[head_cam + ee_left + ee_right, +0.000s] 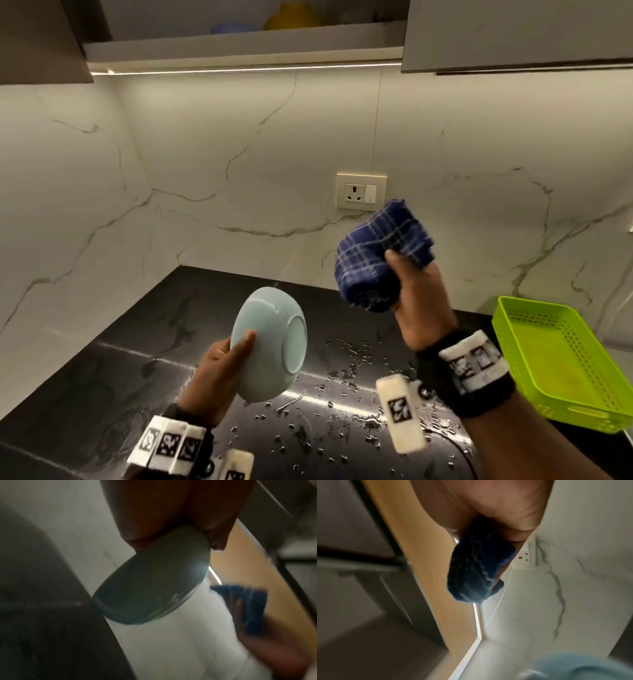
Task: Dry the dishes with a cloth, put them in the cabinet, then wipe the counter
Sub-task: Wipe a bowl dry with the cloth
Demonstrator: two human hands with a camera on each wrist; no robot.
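Note:
My left hand (226,363) grips a pale blue bowl (270,342) by its rim, tilted on its side with the foot ring facing right, above the black counter (137,342). The left wrist view shows the bowl (150,582) from below, thumb and fingers clamped on its edge. My right hand (411,291) is raised to the right and holds a bunched blue checked cloth (380,253), apart from the bowl. In the right wrist view the cloth (476,569) sticks out of the fist and the bowl (583,668) is a blur at the bottom.
Water drops (342,394) are scattered over the counter's middle. A lime green plastic tray (561,356) sits at the right edge. The open cabinet shelf (239,44) above holds a blue dish (233,27) and a yellow one (291,15). A wall socket (361,192) is behind the cloth.

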